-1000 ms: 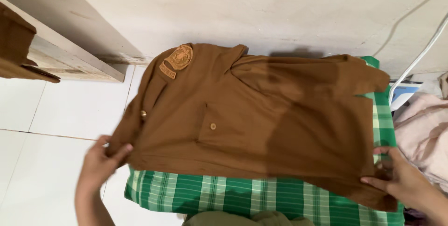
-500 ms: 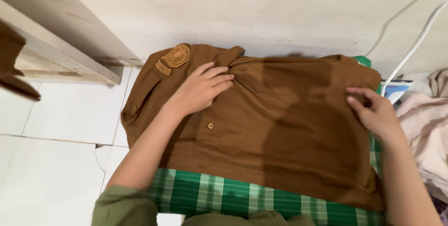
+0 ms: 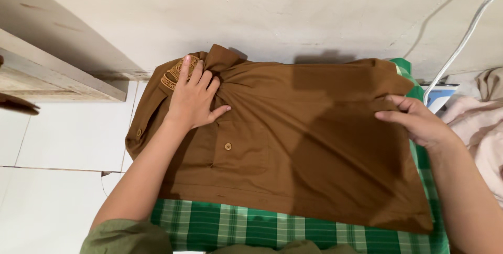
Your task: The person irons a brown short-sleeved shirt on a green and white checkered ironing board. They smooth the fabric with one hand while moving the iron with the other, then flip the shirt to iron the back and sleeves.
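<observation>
Since half a second ago my left hand [image 3: 195,96] has slid up and left across the brown shirt [image 3: 293,138], off the chest and onto the shoulder by the embroidered patch [image 3: 175,73], and the collar [image 3: 220,57] is now bunched up beside my fingers. My right hand [image 3: 419,120] has hardly shifted along the shirt's right edge.

The shirt lies spread flat, front up, on a green checked cloth [image 3: 251,225], its top edge close against the pale wall [image 3: 314,18]. Its left sleeve hangs off the cloth over the white tiled floor [image 3: 57,138]. A chest pocket with a small button [image 3: 228,146] sits just below my left hand.

My left hand lies palm down on the shoulder, fingers stretched and spread, pressing the fabric rather than gripping it; the fingertips touch the patch and the base of the collar. My right hand rests at the shirt's right edge with the fingers curled and the thumb against them. It seems to pinch the fabric there, though I cannot see the hold clearly.

Further out, a white cable [image 3: 461,39] runs down the wall to a white and blue thing [image 3: 439,96] partly hidden behind my right hand. Pale pink fabric [image 3: 484,128] lies heaped at the right edge. A wooden ledge [image 3: 57,83] juts out at the left.
</observation>
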